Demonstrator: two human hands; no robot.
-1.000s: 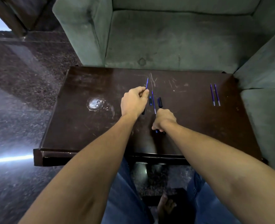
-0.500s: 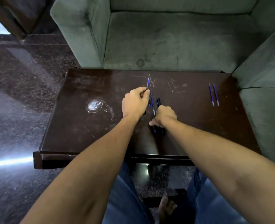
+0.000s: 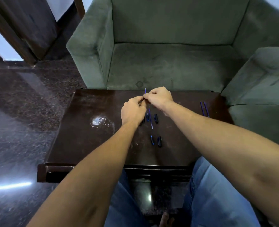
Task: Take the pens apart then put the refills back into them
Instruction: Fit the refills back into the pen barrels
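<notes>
My left hand (image 3: 133, 111) and my right hand (image 3: 159, 96) meet above the far middle of the dark wooden table (image 3: 79, 145), both pinching one blue pen (image 3: 145, 91) whose thin tip sticks up past the fingers. Below the hands a loose blue refill (image 3: 150, 118) lies on the table among short dark pen pieces (image 3: 155, 118). Two more dark pieces (image 3: 159, 141) lie nearer to me. A pair of blue refills (image 3: 204, 109) rests at the table's far right.
A shiny wet-looking smear (image 3: 98, 121) marks the table's left half. A green armchair (image 3: 168, 66) stands right behind the table, with another green seat (image 3: 258, 115) at the right. Polished dark stone floor (image 3: 21, 112) lies to the left. My knees in jeans are under the near edge.
My right hand left the pieces near the table's front middle and rose to join my left hand on the pen. Two dark pieces now lie where it was. The camera tilted up.
</notes>
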